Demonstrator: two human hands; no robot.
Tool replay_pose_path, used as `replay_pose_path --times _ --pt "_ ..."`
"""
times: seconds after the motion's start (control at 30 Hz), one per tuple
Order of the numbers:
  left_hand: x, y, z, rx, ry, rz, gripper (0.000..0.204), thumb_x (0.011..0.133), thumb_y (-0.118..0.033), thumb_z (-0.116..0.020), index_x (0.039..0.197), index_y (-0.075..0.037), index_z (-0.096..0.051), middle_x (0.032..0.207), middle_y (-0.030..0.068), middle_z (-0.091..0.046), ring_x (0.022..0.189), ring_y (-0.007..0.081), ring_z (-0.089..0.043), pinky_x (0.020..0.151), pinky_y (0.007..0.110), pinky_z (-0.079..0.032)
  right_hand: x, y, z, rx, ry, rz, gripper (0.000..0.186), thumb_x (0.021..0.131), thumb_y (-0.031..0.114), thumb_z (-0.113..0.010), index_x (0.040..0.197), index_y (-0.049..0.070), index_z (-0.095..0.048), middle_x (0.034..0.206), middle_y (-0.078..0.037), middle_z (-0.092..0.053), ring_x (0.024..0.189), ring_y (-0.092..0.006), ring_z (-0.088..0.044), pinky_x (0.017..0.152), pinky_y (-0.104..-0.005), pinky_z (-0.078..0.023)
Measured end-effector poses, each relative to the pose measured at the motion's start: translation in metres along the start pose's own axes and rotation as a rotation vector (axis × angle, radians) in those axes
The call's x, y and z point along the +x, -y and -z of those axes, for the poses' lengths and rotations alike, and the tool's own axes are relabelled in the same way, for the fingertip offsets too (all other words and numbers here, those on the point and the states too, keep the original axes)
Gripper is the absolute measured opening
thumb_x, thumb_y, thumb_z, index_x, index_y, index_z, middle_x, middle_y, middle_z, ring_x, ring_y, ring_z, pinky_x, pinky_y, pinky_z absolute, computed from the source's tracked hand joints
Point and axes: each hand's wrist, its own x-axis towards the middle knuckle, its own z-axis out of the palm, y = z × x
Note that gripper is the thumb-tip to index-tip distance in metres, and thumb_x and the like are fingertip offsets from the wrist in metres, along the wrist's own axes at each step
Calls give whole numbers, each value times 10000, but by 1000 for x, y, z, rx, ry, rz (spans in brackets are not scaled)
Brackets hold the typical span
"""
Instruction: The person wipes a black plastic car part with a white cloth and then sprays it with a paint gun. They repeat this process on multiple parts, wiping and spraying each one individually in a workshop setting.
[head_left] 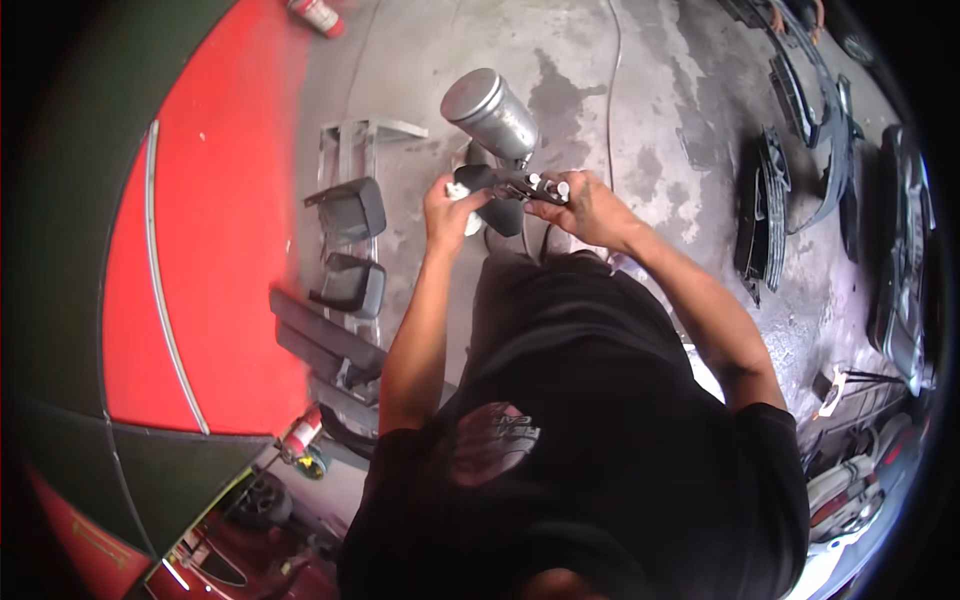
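A spray gun [530, 187] with a silver metal cup [495, 112] is gripped in my right hand [592, 212], fingers wrapped round its body. The cup tilts away to the far left. My left hand [446, 216] is closed on a white cloth [470, 218], its thumb reaching toward the gun's front. Just below and left of the gun a dark, smooth piece [500, 212] shows between my hands. What it is and whether my left hand grips it, I cannot tell.
Left of me a metal rack [336, 150] carries black car parts [352, 208], beside a red wall [220, 220]. A fire extinguisher [302, 432] stands low left. At the right lie black bumper parts [765, 210]. A hose [611, 100] crosses the stained concrete floor [660, 60].
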Motion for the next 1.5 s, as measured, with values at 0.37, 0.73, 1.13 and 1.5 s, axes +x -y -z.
replay_pose_path --times 0.37,0.73,1.13,1.5 --pt "-45 16 10 50 20 24 273 726 -38 -908 879 -43 -681 772 -20 -678 697 61 -601 634 257 -494 12 -6 -1 -35 56 -75 502 976 354 -749 1304 -14 -656 908 -228 -724 876 -299 -699 811 -413 -540" --pt "-54 11 26 -259 -49 47 316 738 16 -904 906 -81 -655 814 -21 -678 666 56 -608 586 238 -486 0 -13 -8 171 142 -216 350 985 332 -764 1052 -8 -715 676 -33 -550 646 -143 -500 601 -352 -437" --pt "-79 -29 40 -220 -68 5 293 733 50 -879 916 -49 -674 826 4 -693 686 68 -627 600 238 -499 -4 -45 -25 102 86 -386 353 971 298 -738 1133 -15 -733 931 -255 -740 896 -382 -730 817 -471 -540" --pt "-87 -29 58 -420 -243 -67 362 816 24 -816 1142 12 -659 1055 75 -730 949 149 -700 860 305 -552 18 -52 -29 -121 31 -143 441 968 315 -747 1228 -39 -696 940 -295 -738 915 -384 -749 830 -458 -551"
